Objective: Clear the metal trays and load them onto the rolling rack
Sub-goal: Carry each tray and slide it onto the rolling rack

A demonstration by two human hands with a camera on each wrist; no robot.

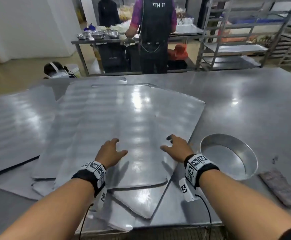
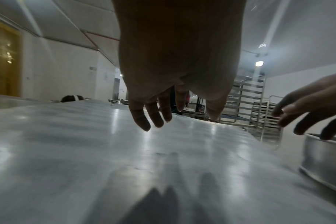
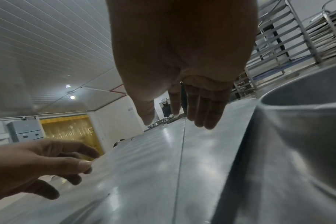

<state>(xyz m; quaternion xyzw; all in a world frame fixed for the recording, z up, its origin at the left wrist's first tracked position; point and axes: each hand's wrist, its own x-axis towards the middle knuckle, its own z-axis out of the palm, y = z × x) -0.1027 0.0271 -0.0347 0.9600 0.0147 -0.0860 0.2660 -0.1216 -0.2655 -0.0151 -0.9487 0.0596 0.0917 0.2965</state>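
Two open hands (image 1: 112,151) (image 1: 175,148) over top tray (image 1: 132,118) — skewed, long axis away-left.

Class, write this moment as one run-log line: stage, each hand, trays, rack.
stage: reaching | left hand: open above top tray | right hand: open, empty | trays: stacked askew on table | rack: behind table

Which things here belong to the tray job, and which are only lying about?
For the job:
- stack of flat metal trays under both hands
- rolling rack beyond the table
- left hand and right hand, both empty

Lying about:
- round metal pan
- grey cloth
- steel bowls on the far table
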